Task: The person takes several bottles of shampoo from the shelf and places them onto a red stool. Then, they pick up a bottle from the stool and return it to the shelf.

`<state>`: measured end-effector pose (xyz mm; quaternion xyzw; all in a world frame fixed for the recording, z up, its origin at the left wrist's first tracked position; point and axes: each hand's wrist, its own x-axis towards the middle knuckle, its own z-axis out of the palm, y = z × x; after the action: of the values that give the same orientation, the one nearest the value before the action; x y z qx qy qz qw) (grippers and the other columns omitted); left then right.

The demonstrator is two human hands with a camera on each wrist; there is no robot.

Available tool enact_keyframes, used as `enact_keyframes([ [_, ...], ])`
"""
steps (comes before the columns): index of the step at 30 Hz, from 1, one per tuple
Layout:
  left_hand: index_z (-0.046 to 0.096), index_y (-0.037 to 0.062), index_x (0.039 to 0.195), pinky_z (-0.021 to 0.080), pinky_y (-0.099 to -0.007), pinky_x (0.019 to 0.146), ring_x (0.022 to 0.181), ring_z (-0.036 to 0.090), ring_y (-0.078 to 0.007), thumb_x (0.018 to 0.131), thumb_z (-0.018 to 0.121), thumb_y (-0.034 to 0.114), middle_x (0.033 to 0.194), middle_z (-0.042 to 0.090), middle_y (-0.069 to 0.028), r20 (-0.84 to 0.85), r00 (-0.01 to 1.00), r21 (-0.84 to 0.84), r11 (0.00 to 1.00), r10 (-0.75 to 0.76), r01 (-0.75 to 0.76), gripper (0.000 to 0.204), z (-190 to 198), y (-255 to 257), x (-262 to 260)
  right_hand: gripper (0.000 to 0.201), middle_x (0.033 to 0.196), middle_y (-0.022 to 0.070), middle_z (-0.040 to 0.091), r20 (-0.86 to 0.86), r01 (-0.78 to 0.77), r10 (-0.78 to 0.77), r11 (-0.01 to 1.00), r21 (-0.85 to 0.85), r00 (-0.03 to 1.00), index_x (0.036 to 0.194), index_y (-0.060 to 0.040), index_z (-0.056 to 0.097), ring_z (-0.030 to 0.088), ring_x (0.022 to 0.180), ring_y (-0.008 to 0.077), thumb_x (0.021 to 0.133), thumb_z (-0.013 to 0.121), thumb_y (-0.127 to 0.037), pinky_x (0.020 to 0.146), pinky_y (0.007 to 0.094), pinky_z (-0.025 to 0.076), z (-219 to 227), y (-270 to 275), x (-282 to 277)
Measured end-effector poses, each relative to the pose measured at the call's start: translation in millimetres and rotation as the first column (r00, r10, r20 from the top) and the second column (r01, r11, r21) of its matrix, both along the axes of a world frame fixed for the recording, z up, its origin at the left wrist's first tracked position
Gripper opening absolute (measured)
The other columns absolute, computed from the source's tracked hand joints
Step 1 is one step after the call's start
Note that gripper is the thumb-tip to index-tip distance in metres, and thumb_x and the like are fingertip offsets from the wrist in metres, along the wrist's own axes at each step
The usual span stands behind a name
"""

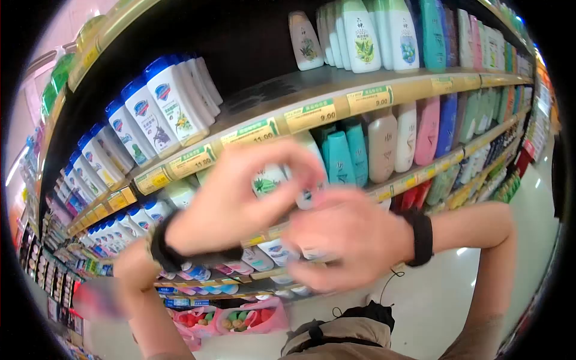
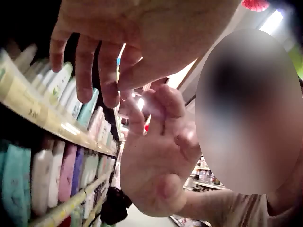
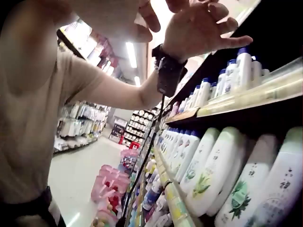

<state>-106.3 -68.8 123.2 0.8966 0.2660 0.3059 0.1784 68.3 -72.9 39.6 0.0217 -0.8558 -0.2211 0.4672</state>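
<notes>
My left hand [image 1: 234,195] and right hand [image 1: 354,240] are raised close together before a shelf of bottles, both blurred in the head view. Neither holds anything. In the left wrist view, the fingers of the left hand [image 2: 142,38] hang loosely spread, while the right hand [image 2: 154,161] shows its palm with fingers loosely bent. The right wrist view has the left hand [image 3: 199,33] with its fingers apart. Behind the hands, white bottles [image 3: 218,165] with plant pictures and teal bottles [image 1: 341,159] stand on the lower shelf.
White bottles with blue caps [image 1: 174,99] line the upper shelf at left; green-and-white bottles [image 1: 363,39] stand at its right. Yellow price tags [image 1: 309,116] run along the shelf edge. Pink bags [image 1: 249,318] sit on the floor below. A cable [image 3: 142,175] hangs from the left wrist.
</notes>
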Motion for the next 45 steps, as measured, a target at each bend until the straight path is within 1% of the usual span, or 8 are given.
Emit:
enact_keyframes([
  [5, 0.064, 0.0100, 0.089, 0.031, -0.0445, 0.101, 0.077, 0.060, -0.0151, 0.077, 0.069, 0.012, 0.081, 0.063, -0.0004, -0.281, 0.908, -0.024, 0.948, -0.310, 0.316, 0.013, -78, -46, -58, 0.012, 0.077, 0.0035, 0.053, 0.521, -0.014, -0.007, 0.999, 0.037, 0.853, 0.083, -0.0051, 0.055, 0.054, 0.078, 0.0172, 0.076, 0.053, -0.015, 0.077, 0.0322, 0.044, -36, -85, -25],
  [8, 0.065, 0.0117, 0.084, 0.030, -0.0481, 0.101, 0.074, 0.059, -0.0136, 0.082, 0.063, 0.016, 0.074, 0.058, 0.0014, -0.593, 0.650, 0.109, 0.752, -0.476, 0.650, 0.005, -136, -45, -80, 0.014, 0.070, 0.0009, 0.049, 0.523, 0.216, -0.097, 0.961, -0.172, 0.847, 0.081, -0.0052, 0.054, 0.051, 0.069, 0.0150, 0.073, 0.055, -0.017, 0.068, 0.0291, 0.042, -79, -131, -26],
  [15, 0.062, 0.0119, 0.074, 0.046, -0.0411, 0.086, 0.074, 0.059, -0.0253, 0.064, 0.061, 0.012, 0.072, 0.057, -0.0057, -0.272, 0.560, -0.018, 0.585, -0.783, 0.811, 0.010, -257, -83, -25, 0.020, 0.057, -0.0009, 0.040, 0.187, 0.659, -0.656, 0.608, -0.442, 0.731, 0.065, -0.0087, 0.046, 0.046, 0.055, 0.0151, 0.078, 0.058, -0.017, 0.051, 0.0271, 0.037, -80, -233, -6],
  [24, 0.065, 0.0023, 0.077, 0.049, -0.0297, 0.062, 0.065, 0.062, -0.0217, 0.063, 0.070, -0.005, 0.070, 0.064, -0.0083, 0.105, 0.613, -0.232, 0.580, -0.783, 0.781, 0.016, -285, -239, 24, 0.015, 0.053, 0.0021, 0.047, -0.180, 0.455, -0.983, 0.149, -0.878, -0.026, 0.063, -0.0090, 0.057, 0.048, 0.046, 0.0217, 0.070, 0.068, -0.017, 0.042, 0.0344, 0.036, -178, -397, -55],
  [28, 0.065, 0.0016, 0.078, 0.049, -0.0283, 0.059, 0.066, 0.063, -0.0247, 0.066, 0.066, -0.006, 0.073, 0.064, -0.0119, -0.094, 0.418, -0.503, 0.405, -0.904, 0.763, 0.014, -286, -289, 24, 0.019, 0.060, 0.0047, 0.056, 0.022, 0.360, -0.985, -0.084, -0.929, -0.174, 0.091, -0.0145, 0.067, 0.055, 0.051, 0.0237, 0.074, 0.063, -0.021, 0.048, 0.0342, 0.044, -201, -477, -96],
  [31, 0.065, 0.0020, 0.077, 0.049, -0.0301, 0.061, 0.070, 0.063, -0.0274, 0.067, 0.069, -0.001, 0.074, 0.064, -0.0123, -0.147, 0.332, -0.547, 0.356, -0.932, 0.758, 0.010, -300, -352, 26, 0.017, 0.061, 0.0037, 0.057, -0.049, 0.321, -0.942, -0.064, -0.945, -0.331, 0.085, -0.0139, 0.066, 0.056, 0.052, 0.0232, 0.071, 0.063, -0.024, 0.047, 0.0347, 0.043, -217, -531, -131],
  [37, 0.066, 0.0036, 0.075, 0.049, -0.0343, 0.062, 0.069, 0.062, -0.0290, 0.071, 0.072, 0.011, 0.072, 0.064, -0.0103, 0.027, 0.189, -0.548, 0.144, -0.982, 0.824, 0.010, -315, -476, 54, 0.029, 0.057, 0.0043, 0.052, 0.356, 0.135, -0.775, -0.488, -0.863, -0.522, 0.058, -0.0099, 0.055, 0.053, 0.050, 0.0236, 0.080, 0.061, -0.028, 0.048, 0.0337, 0.042, -222, -667, -156],
  [45, 0.058, 0.0060, 0.082, 0.044, -0.0369, 0.074, 0.077, 0.056, -0.0281, 0.076, 0.062, 0.012, 0.079, 0.057, -0.0088, 0.239, 0.049, -0.478, -0.074, -0.970, 0.875, 0.010, -336, -553, 72, 0.021, 0.059, 0.0136, 0.056, 0.310, -0.131, -0.670, -0.304, -0.944, -0.674, 0.065, 0.0041, 0.058, 0.052, 0.051, 0.0195, 0.082, 0.059, -0.007, 0.050, 0.0299, 0.038, -247, -708, -125],
])
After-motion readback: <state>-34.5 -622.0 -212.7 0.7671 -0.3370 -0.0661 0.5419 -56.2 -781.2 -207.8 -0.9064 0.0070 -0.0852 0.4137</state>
